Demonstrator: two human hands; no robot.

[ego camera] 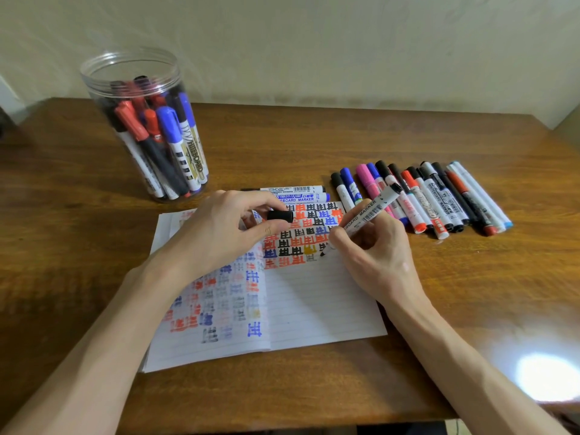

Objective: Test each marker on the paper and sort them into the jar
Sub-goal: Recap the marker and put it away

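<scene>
Right hand [376,255]: grip closed tight on a white-barrelled marker [367,213]. Thumb and forefinger pinch it low near the nib and the other fingers curl under. The barrel slants back over the knuckles, with its tail end pointing up and right. The black nib is down at the paper [314,302], at the end of the lowest row of marks. I can't tell if it actually touches.

Left hand [219,233]: grip closed on a black cap [280,215], pinched between thumb and forefinger. The cap lies sideways, held over the written marks. The remaining fingers are curled in, and the hand sits above the left page.

The paper is an open lined notebook lying flat mid-counter [282,139]. The top of the right page is packed with red, blue and black marks plus one yellow. The left page shows fainter, blurry marks.

The jar [144,127] is clear plastic with an open top, standing upright at far left, well apart from both hands. It holds capped pens [163,136] in red, blue and black, leaning on end.

A loose row of markers [433,199] lies side by side right of the paper, mostly touching, with black, blue, pink and red caps. The held marker's tail end overlaps the row's left part.

Two blue pens [295,193] lie crosswise just beyond the paper's top edge.
</scene>
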